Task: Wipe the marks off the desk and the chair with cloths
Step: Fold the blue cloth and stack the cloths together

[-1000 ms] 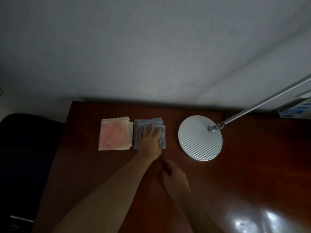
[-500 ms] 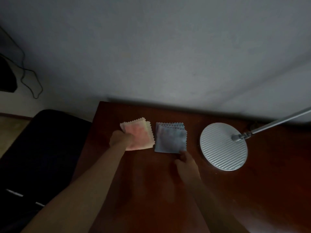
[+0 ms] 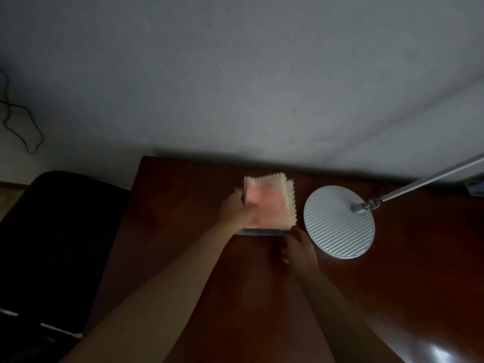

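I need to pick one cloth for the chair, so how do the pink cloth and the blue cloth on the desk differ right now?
The pink zigzag-edged cloth lies on top, almost fully visible; the blue cloth sits underneath, showing only a thin strip at the near edge. The left hand grips the pink cloth's left edge; the right hand rests by the blue cloth's near corner. Both are stacked on the dark wooden desk.

The pink cloth [image 3: 269,203] is motion-blurred and hides nearly all the blue cloth [image 3: 259,232]. The lamp arm [image 3: 429,183] and chair [image 3: 57,231] run out of view.
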`<state>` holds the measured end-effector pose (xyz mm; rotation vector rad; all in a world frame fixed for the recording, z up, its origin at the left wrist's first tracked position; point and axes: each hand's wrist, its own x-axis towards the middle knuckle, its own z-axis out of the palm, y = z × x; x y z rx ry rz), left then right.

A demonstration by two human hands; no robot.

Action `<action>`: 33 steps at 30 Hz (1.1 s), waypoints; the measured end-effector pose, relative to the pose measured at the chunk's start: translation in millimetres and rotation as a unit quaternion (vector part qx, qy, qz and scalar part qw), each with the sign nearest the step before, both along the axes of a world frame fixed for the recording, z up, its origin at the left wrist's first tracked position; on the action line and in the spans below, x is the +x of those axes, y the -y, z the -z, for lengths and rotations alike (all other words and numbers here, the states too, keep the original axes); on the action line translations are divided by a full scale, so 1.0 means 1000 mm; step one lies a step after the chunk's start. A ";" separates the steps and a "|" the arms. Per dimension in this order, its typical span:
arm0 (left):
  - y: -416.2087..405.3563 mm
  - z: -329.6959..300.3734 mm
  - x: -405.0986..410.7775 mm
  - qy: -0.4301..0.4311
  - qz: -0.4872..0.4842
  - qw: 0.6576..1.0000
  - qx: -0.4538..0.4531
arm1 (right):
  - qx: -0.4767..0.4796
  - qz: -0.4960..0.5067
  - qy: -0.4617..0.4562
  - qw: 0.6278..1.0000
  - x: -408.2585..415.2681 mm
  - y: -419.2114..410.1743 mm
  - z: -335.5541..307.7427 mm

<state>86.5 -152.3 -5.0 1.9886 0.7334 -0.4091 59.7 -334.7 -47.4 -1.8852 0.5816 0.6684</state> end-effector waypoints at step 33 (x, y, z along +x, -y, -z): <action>0.049 -0.077 -0.405 0.036 -0.309 0.891 -0.330 | 0.363 0.036 -0.102 0.925 -0.313 0.012 -0.087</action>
